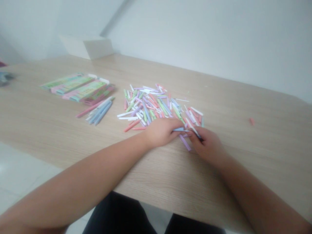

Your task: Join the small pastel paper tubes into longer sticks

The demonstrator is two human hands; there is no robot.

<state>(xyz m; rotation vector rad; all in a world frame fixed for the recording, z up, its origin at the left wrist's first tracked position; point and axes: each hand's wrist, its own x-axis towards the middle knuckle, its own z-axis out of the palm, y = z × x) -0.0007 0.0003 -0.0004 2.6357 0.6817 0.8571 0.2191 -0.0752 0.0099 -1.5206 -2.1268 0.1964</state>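
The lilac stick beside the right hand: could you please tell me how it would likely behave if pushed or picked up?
The lilac stick looks slim, probably light, and may roll on the wooden table. Lying straight, it seems fairly stiff.

Bright, flat light; faint shadow beneath the right hand [207,144]; soft blur

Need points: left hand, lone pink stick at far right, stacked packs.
left hand [161,132], head view, on the back of the hand
lone pink stick [252,121], head view, on its middle
stacked packs [85,90], head view, on the top face of a middle pack
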